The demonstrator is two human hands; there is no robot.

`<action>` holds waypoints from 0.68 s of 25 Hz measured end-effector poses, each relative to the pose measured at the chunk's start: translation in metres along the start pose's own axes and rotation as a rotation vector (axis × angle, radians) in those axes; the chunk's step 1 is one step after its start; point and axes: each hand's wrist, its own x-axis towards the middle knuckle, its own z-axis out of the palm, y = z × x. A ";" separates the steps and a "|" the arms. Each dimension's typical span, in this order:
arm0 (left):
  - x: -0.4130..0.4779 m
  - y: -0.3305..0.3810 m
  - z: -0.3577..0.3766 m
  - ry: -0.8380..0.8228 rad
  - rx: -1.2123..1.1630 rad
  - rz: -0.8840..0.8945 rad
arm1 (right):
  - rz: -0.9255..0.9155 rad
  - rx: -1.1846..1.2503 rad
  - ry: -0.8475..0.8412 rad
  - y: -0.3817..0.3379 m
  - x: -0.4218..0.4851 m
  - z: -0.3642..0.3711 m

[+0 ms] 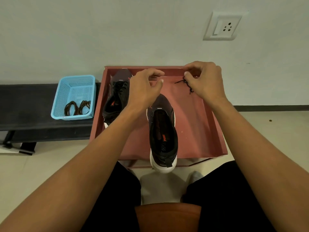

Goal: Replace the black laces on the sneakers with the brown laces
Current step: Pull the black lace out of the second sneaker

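Two dark sneakers with white soles lie in a red tray (209, 131). The left sneaker (115, 96) still carries black laces. The nearer sneaker (163, 131) has no lace, and its heel sticks out over the tray's front edge. My right hand (203, 79) is over the tray's far right corner, fingers pinched on a bunched black lace (185, 83) whose ends hang out below the fingers. My left hand (145, 89) hovers above the tray between the two sneakers, fingers curled and apart, holding nothing. Two coiled brown laces (77, 108) lie in a blue basket (66, 91).
The blue basket stands on a black bench (25, 106) left of the tray. The tray rests on a low stand against a white wall with a socket plate (222, 25). My knees in black trousers and the edge of a brown seat (167, 216) are at the bottom.
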 end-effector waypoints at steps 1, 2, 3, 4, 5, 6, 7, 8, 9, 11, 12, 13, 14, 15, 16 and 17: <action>-0.004 0.000 -0.008 0.018 -0.010 -0.021 | 0.000 0.011 -0.021 -0.005 -0.003 0.002; -0.008 -0.001 -0.015 0.037 -0.017 -0.048 | 0.005 0.024 -0.045 -0.009 -0.007 0.005; -0.012 -0.002 -0.022 0.051 -0.024 -0.076 | 0.012 0.033 -0.070 -0.013 -0.011 0.008; -0.017 -0.002 -0.029 0.060 -0.033 -0.103 | 0.020 0.033 -0.095 -0.015 -0.017 0.012; -0.023 -0.003 -0.034 0.059 -0.040 -0.125 | 0.030 0.026 -0.125 -0.018 -0.023 0.014; -0.030 -0.003 -0.039 0.046 -0.036 -0.143 | 0.042 0.014 -0.158 -0.021 -0.029 0.017; -0.038 -0.003 -0.044 0.017 -0.013 -0.163 | 0.058 -0.005 -0.193 -0.023 -0.037 0.019; -0.048 -0.003 -0.049 -0.023 0.026 -0.187 | 0.080 -0.028 -0.234 -0.026 -0.046 0.019; -0.059 -0.002 -0.052 -0.069 0.071 -0.217 | 0.105 -0.059 -0.281 -0.028 -0.058 0.018; -0.086 -0.001 -0.053 -0.178 0.170 -0.284 | 0.150 -0.128 -0.395 -0.027 -0.083 0.014; -0.099 0.000 -0.052 -0.238 0.220 -0.319 | 0.169 -0.160 -0.457 -0.027 -0.095 0.012; -0.109 0.000 -0.050 -0.291 0.253 -0.350 | 0.190 -0.179 -0.511 -0.026 -0.104 0.011; -0.116 0.000 -0.046 -0.333 0.268 -0.373 | 0.213 -0.181 -0.550 -0.026 -0.112 0.010; -0.120 -0.001 -0.043 -0.362 0.278 -0.382 | 0.235 -0.171 -0.572 -0.026 -0.116 0.009; -0.121 -0.001 -0.041 -0.377 0.288 -0.378 | 0.251 -0.161 -0.580 -0.026 -0.119 0.009; -0.121 -0.002 -0.039 -0.382 0.298 -0.369 | 0.259 -0.155 -0.578 -0.026 -0.120 0.009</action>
